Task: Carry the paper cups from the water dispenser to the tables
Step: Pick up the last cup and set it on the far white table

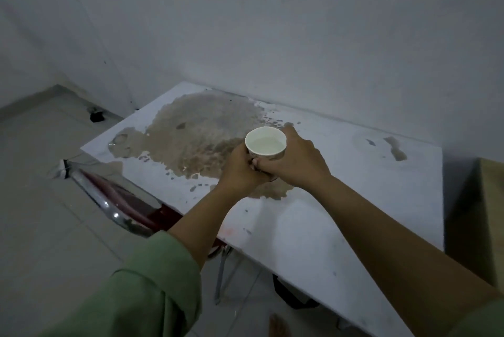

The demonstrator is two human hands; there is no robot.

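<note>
A white paper cup [265, 143] filled with clear liquid is upright between both my hands, over the middle of a white table [341, 200]. My left hand [241, 170] wraps the cup's left side and base. My right hand [297, 162] grips its right side, fingers curled under it. Whether the cup's base touches the tabletop is hidden by my fingers. The tabletop has a large worn brown patch [196, 132] where the white surface has peeled away.
The table stands against a plain white wall. A red chair with a chrome frame [122, 208] is tucked under its left edge. A small black object [96, 116] lies on the tiled floor at the left. A tan wooden surface [488, 214] adjoins the table's right end.
</note>
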